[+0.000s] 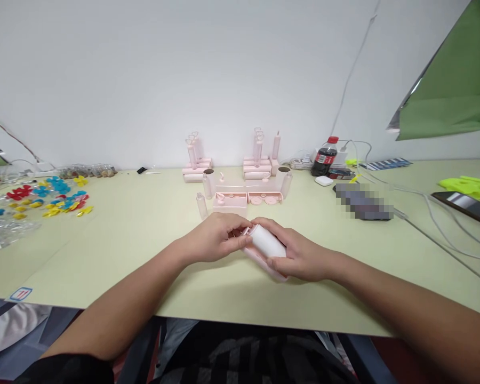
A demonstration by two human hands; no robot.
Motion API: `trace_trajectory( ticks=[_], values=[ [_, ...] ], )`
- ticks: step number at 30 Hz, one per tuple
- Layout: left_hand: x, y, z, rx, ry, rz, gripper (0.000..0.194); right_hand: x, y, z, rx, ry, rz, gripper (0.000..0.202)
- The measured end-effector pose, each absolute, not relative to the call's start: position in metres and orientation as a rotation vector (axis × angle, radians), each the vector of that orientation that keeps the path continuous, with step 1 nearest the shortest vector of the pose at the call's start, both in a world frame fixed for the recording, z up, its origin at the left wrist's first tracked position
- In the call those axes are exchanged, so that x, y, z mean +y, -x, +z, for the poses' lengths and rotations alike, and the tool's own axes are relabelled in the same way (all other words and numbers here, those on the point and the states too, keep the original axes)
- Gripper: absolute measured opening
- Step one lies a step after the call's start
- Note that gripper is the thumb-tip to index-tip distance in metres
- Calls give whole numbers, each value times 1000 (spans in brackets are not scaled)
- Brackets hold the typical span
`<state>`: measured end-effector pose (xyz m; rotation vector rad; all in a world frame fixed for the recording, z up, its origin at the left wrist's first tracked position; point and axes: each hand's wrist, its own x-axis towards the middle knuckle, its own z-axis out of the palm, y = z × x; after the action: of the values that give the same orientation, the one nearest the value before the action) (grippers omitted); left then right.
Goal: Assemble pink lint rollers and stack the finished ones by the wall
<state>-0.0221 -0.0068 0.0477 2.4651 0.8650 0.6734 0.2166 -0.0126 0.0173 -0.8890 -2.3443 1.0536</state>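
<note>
A white roll (269, 242) lies tilted over a pale pink holder (264, 263) near the table's front edge. My right hand (304, 253) is wrapped round the roll's right side, thumb in front and fingers behind. My left hand (220, 237) pinches the left end of the holder beside the roll; the small part between its fingers is partly hidden. Just behind my hands are a pink open box (230, 202), another pink tray with two round pieces (265, 198) and small clear pink bottles (201, 205).
Pink assembled sets (197, 173) stand by the wall. Colourful flower-shaped pieces (60, 194) lie at the left. At the right are a cola bottle (325, 156), a white case (324, 181), a phone (466, 207), cables and yellow-green cloth (470, 188).
</note>
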Motion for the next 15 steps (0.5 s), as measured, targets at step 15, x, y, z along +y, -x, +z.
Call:
trace_trajectory(
  ticks=[15],
  values=[
    [-16, -1, 21, 1038, -2319, 813, 47, -14, -215, 3, -2292, 651, 753, 68]
  ],
)
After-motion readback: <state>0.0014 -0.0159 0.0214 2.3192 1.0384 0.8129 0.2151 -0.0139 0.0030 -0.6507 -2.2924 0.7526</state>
